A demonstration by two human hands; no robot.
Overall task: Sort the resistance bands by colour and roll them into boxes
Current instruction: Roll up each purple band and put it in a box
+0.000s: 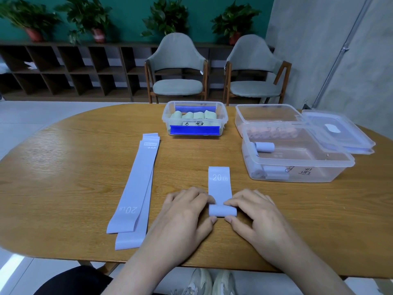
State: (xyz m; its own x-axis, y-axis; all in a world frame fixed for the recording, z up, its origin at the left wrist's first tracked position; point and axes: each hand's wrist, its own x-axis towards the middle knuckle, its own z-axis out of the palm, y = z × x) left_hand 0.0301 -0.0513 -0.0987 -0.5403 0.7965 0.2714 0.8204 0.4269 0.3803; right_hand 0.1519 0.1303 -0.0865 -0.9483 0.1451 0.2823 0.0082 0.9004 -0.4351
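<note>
Rolling: left hand point(187, 207) and right hand point(253, 207) fingers pinching half-rolled lilac band point(220, 188).
Waiting: flat bands point(136, 184) lying on counter point(63, 167).
Boxed: green rolls point(193, 115); lilac rolls point(264, 146); possibly pink, blurred.

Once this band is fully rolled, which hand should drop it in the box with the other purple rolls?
Probably the right hand. It already pinches the right end of the roll, and the box holding purple rolls sits on the right side. The left hand would have to cross over.
</note>
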